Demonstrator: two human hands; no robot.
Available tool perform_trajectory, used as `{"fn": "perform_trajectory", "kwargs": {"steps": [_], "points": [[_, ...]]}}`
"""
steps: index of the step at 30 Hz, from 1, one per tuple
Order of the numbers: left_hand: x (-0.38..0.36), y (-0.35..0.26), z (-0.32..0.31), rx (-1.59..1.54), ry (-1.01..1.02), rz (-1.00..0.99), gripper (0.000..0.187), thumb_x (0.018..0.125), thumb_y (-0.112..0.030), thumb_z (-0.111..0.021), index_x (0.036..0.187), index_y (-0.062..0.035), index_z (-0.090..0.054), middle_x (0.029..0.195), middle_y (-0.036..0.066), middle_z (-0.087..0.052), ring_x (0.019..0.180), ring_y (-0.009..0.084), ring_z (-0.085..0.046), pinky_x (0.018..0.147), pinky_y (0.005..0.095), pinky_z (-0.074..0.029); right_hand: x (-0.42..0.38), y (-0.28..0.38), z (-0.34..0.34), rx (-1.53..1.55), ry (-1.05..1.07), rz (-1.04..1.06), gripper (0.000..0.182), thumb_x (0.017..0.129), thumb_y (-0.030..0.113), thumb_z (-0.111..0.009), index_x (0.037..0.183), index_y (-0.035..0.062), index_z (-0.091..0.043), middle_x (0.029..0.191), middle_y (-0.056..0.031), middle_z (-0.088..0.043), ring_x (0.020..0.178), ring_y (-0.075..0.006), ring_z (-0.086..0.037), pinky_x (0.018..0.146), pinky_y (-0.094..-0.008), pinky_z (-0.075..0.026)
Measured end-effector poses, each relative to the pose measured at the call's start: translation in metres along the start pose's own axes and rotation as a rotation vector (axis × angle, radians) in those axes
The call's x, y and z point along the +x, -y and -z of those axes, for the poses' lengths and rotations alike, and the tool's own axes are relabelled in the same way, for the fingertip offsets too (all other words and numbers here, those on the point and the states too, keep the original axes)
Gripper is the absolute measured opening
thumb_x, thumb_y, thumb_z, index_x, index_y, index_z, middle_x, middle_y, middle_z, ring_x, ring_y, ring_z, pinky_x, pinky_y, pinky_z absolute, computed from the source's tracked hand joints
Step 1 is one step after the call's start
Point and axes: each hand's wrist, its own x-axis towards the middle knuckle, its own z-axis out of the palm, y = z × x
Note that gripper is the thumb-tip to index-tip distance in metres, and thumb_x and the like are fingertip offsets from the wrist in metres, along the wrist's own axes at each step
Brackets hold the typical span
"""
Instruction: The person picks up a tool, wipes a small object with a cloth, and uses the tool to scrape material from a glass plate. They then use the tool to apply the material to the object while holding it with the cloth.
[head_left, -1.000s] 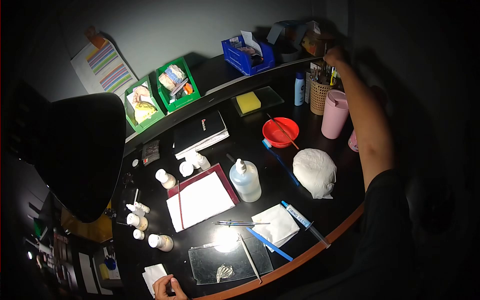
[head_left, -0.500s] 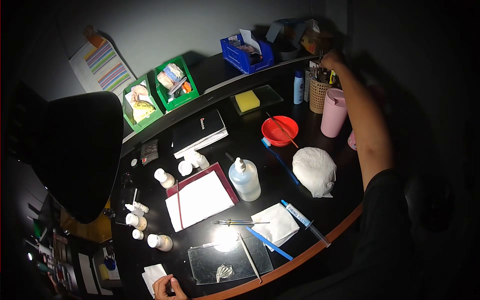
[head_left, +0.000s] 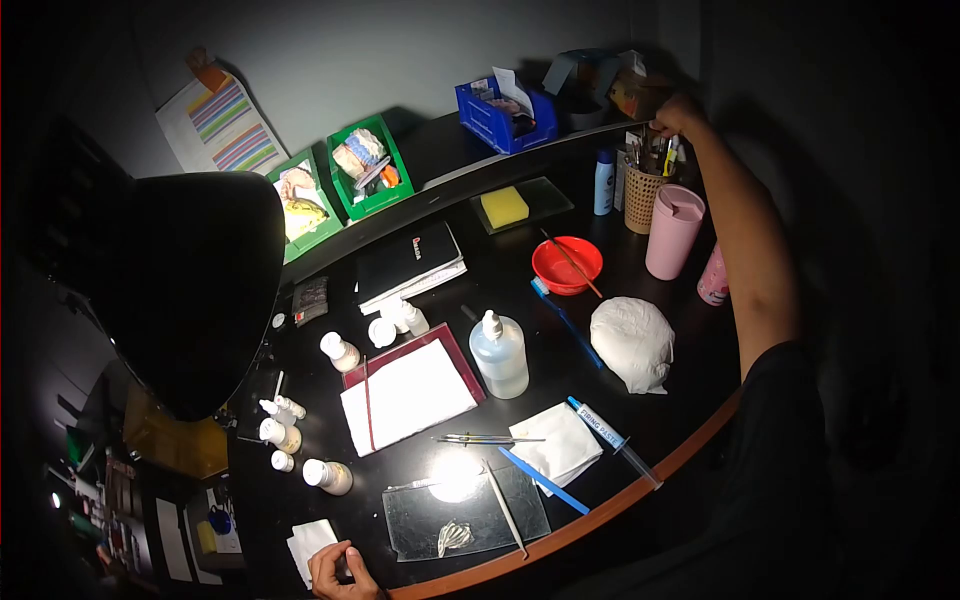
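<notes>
My right hand (head_left: 680, 117) reaches to the back right, just above a woven holder (head_left: 645, 205) filled with brushes and thin tools. Its fingers are closed, and whatever they may grip is too small and dark to make out. At the front edge my left hand (head_left: 342, 573) rests with loosely curled fingers, thumb apart, beside a folded white tissue (head_left: 312, 545); it holds nothing that I can see. To its right lies a glass slab (head_left: 415, 520) with a smear of pale paste (head_left: 454, 538) and a slim spatula-like tool (head_left: 505, 510) across it.
A pink tumbler (head_left: 675, 235) stands under my right forearm, close to a blue bottle (head_left: 604, 185). Mid-table are a red bowl (head_left: 553, 272), a white wrapped lump (head_left: 632, 345), a clear bottle (head_left: 499, 360) and a firing paste syringe (head_left: 600, 425). A dark lamp (head_left: 190, 290) fills the left.
The whole view has shifted slightly, so things sit a little further right. My right hand stays above the tool holder, its fingers slightly lowered to the tools. My left hand keeps its place.
</notes>
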Motion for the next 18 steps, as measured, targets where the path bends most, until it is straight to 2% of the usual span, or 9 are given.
{"fn": "perform_trajectory", "kwargs": {"steps": [2,5,6,9,10,11,13,15,18], "points": [[0.001,-0.006,0.003,-0.006,0.005,0.02,0.015,0.083,-0.002,-0.075,0.096,0.0039,-0.07,0.103,0.017,-0.067,0.086,0.029,-0.067,0.071,0.0356,-0.055,0.015,0.002,0.014,-0.048,0.004,0.011,0.017,0.078,0.009,-0.08,0.083,-0.0048,-0.071,0.078,-0.0127,-0.073,0.066,-0.0219,-0.074,0.058,-0.0317,-0.058],[-0.004,0.0,0.003,-0.018,-0.015,0.014,0.015,0.084,-0.002,-0.074,0.098,0.0031,-0.07,0.103,0.016,-0.066,0.086,0.0286,-0.067,0.071,0.035,-0.055,-0.015,0.042,0.049,-0.279,-0.051,0.117,0.017,0.081,0.016,-0.077,0.082,0.0001,-0.074,0.074,-0.0098,-0.073,0.065,-0.0192,-0.074,0.062,-0.0309,-0.057],[-0.008,0.008,0.002,-0.1,-0.009,0.07,0.019,0.087,-0.004,-0.072,0.105,0.0005,-0.07,0.106,0.014,-0.067,0.088,0.0294,-0.067,0.075,0.0345,-0.055,-0.021,0.051,0.058,-0.346,-0.074,0.172,0.018,0.082,0.022,-0.073,0.082,0.0045,-0.076,0.071,-0.0071,-0.073,0.064,-0.016,-0.073,0.065,-0.0301,-0.057],[-0.02,0.041,-0.004,0.126,-0.021,0.059,0.015,0.085,-0.008,-0.066,0.095,0.0021,-0.069,0.099,0.014,-0.064,0.099,0.0297,-0.061,0.091,0.0418,-0.047,-0.045,0.08,0.084,-0.38,-0.12,0.317,0.016,0.078,0.023,-0.074,0.085,0.0091,-0.077,0.076,-0.0075,-0.075,0.075,-0.0205,-0.075,0.079,-0.0337,-0.058],[-0.021,0.039,-0.005,0.102,-0.028,0.1,0.022,0.079,-0.011,-0.07,0.097,0.0007,-0.07,0.104,0.014,-0.062,0.106,0.0337,-0.056,0.098,0.0471,-0.042,-0.058,0.086,0.091,-0.44,-0.155,0.453,0.018,0.08,0.024,-0.073,0.089,0.0088,-0.077,0.08,-0.0088,-0.076,0.077,-0.0221,-0.075,0.079,-0.0345,-0.059],[-0.02,0.037,-0.003,0.189,0.033,0.125,0.031,0.08,-0.016,-0.071,0.107,-0.0011,-0.069,0.115,0.015,-0.06,0.115,0.0344,-0.053,0.105,0.0486,-0.037,-0.071,0.092,0.099,-0.504,-0.2,0.588,0.021,0.081,0.025,-0.073,0.093,0.0084,-0.078,0.085,-0.0101,-0.077,0.079,-0.0238,-0.075,0.078,-0.0353,-0.059],[-0.022,0.03,-0.004,0.369,0.085,0.158,0.044,0.083,-0.024,-0.071,0.122,-0.003,-0.065,0.131,0.017,-0.053,0.129,0.0353,-0.044,0.112,0.0508,-0.029,-0.125,0.104,0.108,-0.143,-0.252,0.592,0.024,0.083,0.026,-0.073,0.097,0.0071,-0.078,0.089,-0.0113,-0.077,0.08,-0.0238,-0.075,0.076,-0.0357,-0.059],[-0.026,0.031,-0.005,0.433,0.136,0.166,0.056,0.087,-0.03,-0.068,0.136,-0.0048,-0.057,0.145,0.019,-0.042,0.14,0.0372,-0.032,0.116,0.0534,-0.02,-0.195,0.117,0.12,-0.108,-0.201,0.696,0.026,0.087,0.026,-0.073,0.104,0.0065,-0.077,0.087,-0.0106,-0.077,0.079,-0.0191,-0.074,0.076,-0.0329,-0.058],[-0.027,0.028,-0.002,0.455,0.204,0.11,0.063,0.092,-0.034,-0.063,0.145,-0.0039,-0.048,0.156,0.024,-0.031,0.147,0.0406,-0.02,0.118,0.0571,-0.013,-0.289,0.101,0.118,0.087,-0.062,0.655,0.024,0.093,0.022,-0.07,0.109,0.004,-0.075,0.089,-0.0094,-0.077,0.078,-0.0127,-0.072,0.075,-0.0293,-0.056]]}}
